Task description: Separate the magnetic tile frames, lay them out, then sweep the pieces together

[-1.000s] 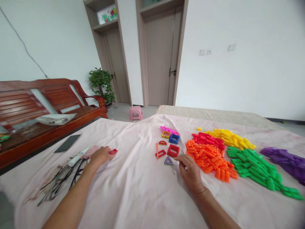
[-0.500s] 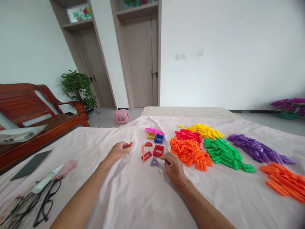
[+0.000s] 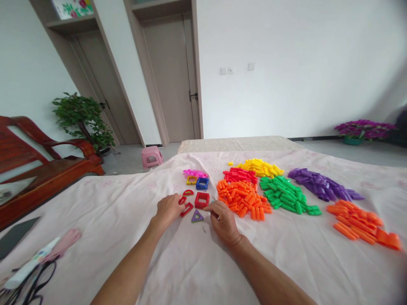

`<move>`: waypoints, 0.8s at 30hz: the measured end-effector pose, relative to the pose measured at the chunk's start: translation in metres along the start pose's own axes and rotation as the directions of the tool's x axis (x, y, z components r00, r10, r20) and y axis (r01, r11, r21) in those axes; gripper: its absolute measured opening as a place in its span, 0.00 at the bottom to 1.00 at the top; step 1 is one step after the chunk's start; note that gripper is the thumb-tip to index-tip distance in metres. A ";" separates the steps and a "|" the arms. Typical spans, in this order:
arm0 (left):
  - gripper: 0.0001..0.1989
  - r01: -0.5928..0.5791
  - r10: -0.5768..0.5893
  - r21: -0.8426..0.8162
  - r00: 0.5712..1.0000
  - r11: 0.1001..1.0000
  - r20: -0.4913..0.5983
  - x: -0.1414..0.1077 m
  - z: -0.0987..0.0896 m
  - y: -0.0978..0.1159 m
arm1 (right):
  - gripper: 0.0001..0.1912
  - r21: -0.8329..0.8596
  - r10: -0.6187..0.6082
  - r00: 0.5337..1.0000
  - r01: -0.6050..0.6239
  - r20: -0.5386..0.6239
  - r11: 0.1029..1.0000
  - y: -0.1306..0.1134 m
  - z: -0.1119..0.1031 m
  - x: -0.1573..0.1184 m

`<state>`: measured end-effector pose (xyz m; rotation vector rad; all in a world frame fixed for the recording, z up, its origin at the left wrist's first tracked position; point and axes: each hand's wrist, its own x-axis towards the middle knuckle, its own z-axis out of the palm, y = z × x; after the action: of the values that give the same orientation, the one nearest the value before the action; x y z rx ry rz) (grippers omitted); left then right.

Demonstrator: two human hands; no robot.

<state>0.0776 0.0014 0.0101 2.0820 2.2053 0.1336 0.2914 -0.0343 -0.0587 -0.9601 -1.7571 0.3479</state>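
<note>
My left hand [image 3: 171, 208] is closed on a small red piece [image 3: 182, 200], just left of the other frame pieces. A red rectangular frame [image 3: 187, 209] lies beside its fingertips, below a red half-round piece [image 3: 188, 192]. My right hand [image 3: 223, 220] has its fingers bent near the red square frame [image 3: 202, 200]; a bit of light blue shows at its fingertips, too small to name. Between the hands lies a purple and green triangle [image 3: 197, 216]. Farther back are a blue square frame [image 3: 202, 183], a yellow frame [image 3: 191, 180] and pink pieces [image 3: 196, 173].
Piles of orange [image 3: 243, 197], red [image 3: 240, 175], yellow [image 3: 260, 167], green [image 3: 286, 194] and purple pieces [image 3: 321, 184] lie to the right, with more orange pieces [image 3: 362, 222] nearer. Glasses [image 3: 41, 279], a white tube [image 3: 32, 264] and a dark flat object [image 3: 15, 235] are at the left.
My left hand has moved right, bringing its piece beside the red rectangular frame. The orange stick over that frame is no longer seen there. The view has turned right.
</note>
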 end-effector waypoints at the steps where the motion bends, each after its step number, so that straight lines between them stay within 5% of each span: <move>1: 0.18 0.007 -0.007 0.024 1.000 1.000 -0.009 0.000 -0.001 -0.004 | 0.23 -0.001 -0.001 1.000 0.001 0.005 1.000 0.000 0.000 0.000; 16: 0.14 -0.128 0.128 0.016 0.992 0.992 0.002 -0.016 0.011 0.019 | 0.22 -0.010 0.009 1.000 -0.009 -0.004 1.000 -0.006 -0.002 0.001; 21: 0.21 -0.114 0.114 -0.097 0.993 0.989 -0.005 -0.018 0.004 0.009 | 0.20 0.001 0.031 0.999 -0.031 -0.041 1.000 -0.007 -0.005 0.004; 24: 0.26 -0.002 -0.015 -0.259 0.998 0.966 -0.061 -0.015 -0.006 -0.016 | 0.17 -0.045 0.125 0.990 -0.128 -0.071 0.991 -0.008 -0.011 0.029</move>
<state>0.0617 -0.0146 0.0143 1.9532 2.0964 0.4663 0.2940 -0.0199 -0.0304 -1.1100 -1.6537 0.3498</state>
